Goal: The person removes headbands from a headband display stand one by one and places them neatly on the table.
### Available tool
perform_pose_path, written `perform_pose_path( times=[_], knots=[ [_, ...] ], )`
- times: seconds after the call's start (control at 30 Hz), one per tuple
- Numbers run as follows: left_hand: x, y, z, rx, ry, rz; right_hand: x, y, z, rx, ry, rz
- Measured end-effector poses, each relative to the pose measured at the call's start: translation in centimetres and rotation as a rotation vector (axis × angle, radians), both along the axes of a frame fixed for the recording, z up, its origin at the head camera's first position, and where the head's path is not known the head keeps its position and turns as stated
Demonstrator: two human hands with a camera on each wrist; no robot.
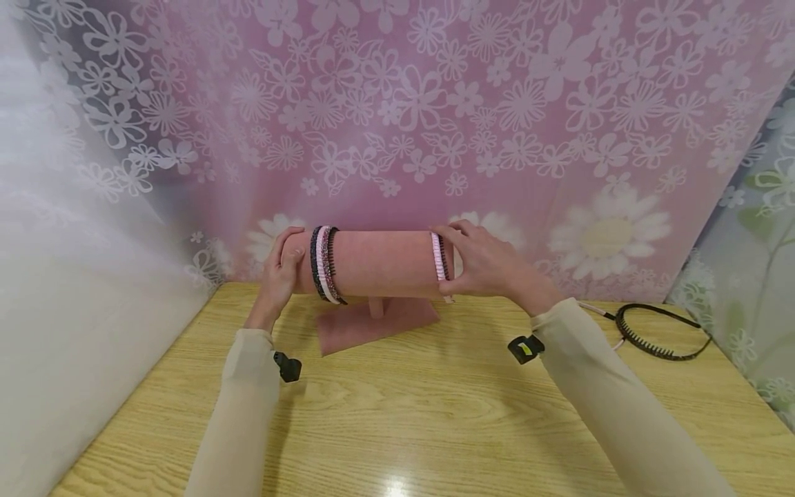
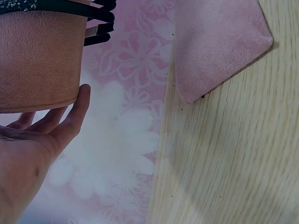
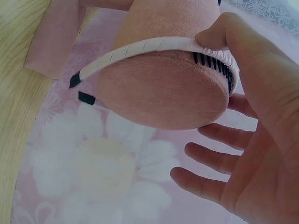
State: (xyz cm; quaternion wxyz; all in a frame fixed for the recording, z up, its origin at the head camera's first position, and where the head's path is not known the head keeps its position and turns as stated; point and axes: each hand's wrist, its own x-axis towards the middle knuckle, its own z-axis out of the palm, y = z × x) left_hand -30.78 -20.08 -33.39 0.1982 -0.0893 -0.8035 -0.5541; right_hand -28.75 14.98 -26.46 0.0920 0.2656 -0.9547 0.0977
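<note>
A pink velvety headband stand (image 1: pixel 385 262), a padded roll on a short post and flat base (image 1: pixel 379 324), stands on the table. My left hand (image 1: pixel 282 266) grips the roll's left end, and its fingers (image 2: pixel 70 123) touch the end's rim. Close by, several headbands (image 1: pixel 324 266) sit side by side round the roll: dark, pale pink and glittery. At the right end is a pale pink ribbon-wrapped headband (image 3: pixel 154 45) with black comb teeth inside. My right hand (image 1: pixel 484 259) holds this headband, thumb on its outer face; the other fingers reach behind the roll.
More headbands, one black with teeth (image 1: pixel 661 331) and a pale one (image 1: pixel 596 309), lie at the table's right side. A pink flowered curtain (image 1: pixel 397 124) hangs right behind the stand. The wooden table (image 1: pixel 397 414) extends in front.
</note>
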Motion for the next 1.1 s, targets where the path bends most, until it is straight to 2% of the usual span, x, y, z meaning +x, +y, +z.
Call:
perform_pose_path(
  times=[0.17, 0.3, 0.5, 0.7, 0.9, 1.1],
  knots=[
    [0.0, 0.0, -0.1, -0.006, 0.024, -0.001, -0.1, 0.3, -0.1, -0.039, -0.049, 0.029],
    [0.1, -0.1, -0.2, -0.01, 0.013, -0.002, -0.2, 0.6, -0.3, -0.089, -0.076, 0.069],
    [0.3, -0.1, -0.3, 0.005, -0.027, -0.003, 0.0, 1.3, -1.3, -0.174, -0.064, 0.126],
    [0.3, 0.1, -0.2, 0.01, -0.034, -0.005, 0.8, 1.9, -2.3, -0.294, -0.064, 0.14],
    [0.2, 0.1, -0.1, 0.007, -0.025, -0.011, 1.7, 2.1, -3.4, -0.455, -0.024, 0.168],
    [0.1, 0.0, 0.1, 0.028, -0.033, -0.014, 2.0, 1.8, -4.6, -0.556, 0.08, 0.152]
  ],
)
